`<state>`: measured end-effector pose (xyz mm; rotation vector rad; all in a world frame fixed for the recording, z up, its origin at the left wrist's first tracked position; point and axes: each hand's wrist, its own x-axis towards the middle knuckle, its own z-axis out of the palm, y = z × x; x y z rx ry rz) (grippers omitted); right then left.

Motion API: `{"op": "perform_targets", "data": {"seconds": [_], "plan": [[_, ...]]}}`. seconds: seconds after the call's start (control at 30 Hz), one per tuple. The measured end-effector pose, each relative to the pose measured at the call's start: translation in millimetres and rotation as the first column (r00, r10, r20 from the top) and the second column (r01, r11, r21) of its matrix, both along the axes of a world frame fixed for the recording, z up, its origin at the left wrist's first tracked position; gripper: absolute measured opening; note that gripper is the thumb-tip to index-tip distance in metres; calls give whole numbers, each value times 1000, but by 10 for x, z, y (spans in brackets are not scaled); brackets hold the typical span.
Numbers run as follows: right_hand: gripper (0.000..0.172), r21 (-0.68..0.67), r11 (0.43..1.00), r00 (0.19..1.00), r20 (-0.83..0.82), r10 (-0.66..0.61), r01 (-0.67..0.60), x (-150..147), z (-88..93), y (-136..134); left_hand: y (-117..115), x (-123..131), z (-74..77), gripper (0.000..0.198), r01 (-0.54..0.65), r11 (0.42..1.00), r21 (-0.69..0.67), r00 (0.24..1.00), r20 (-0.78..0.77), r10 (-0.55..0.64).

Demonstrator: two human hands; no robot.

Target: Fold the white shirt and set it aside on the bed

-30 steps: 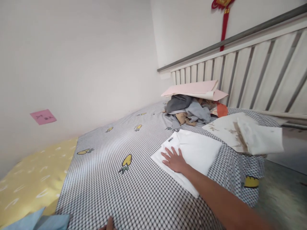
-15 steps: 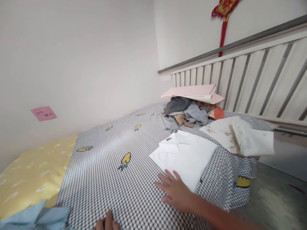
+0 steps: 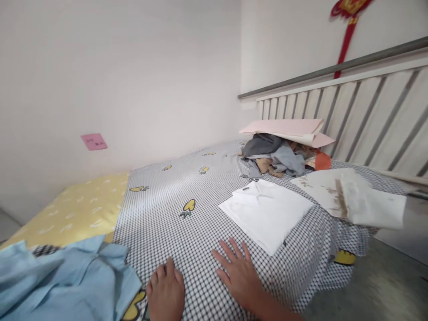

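My right hand (image 3: 241, 275) is open over the checked bedsheet (image 3: 200, 240), fingers spread, just below the folded white garment (image 3: 270, 214). To its left, my left hand (image 3: 166, 292) has its fingers bent and near one another, with the index finger reaching a little further forward; whether it has closed fully is unclear. Nothing shows in either hand. Beside my left hand lies a rumpled light blue cloth (image 3: 76, 281) at the lower left.
A yellow pillow (image 3: 83, 209) lies at the left by the wall. Pink board (image 3: 284, 127) rests on a heap of grey and brown clothes (image 3: 284, 156). White wrapping (image 3: 371, 200) sits near the bed's right edge, below a railing (image 3: 334, 111).
The view has turned left, showing more of the blue cloth. My left hand has come further into view, and my right hand is now apart from the white garment.
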<state>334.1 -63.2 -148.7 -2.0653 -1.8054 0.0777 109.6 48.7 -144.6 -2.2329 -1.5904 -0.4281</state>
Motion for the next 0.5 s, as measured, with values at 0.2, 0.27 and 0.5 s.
{"op": "perform_targets", "data": {"seconds": [0.2,0.27,0.5], "plan": [[52,12,996,978,185,-93,92,-28,-193,-12,-232,110,25,43,-80,995,-60,984,152,88],[54,66,994,969,226,-100,87,-13,-266,2,-265,118,-30,44,-71,994,-88,969,229,90],[65,114,992,962,263,-76,47,46,-311,-49,-583,-54,-95,49,79,978,-195,886,463,20]]}}
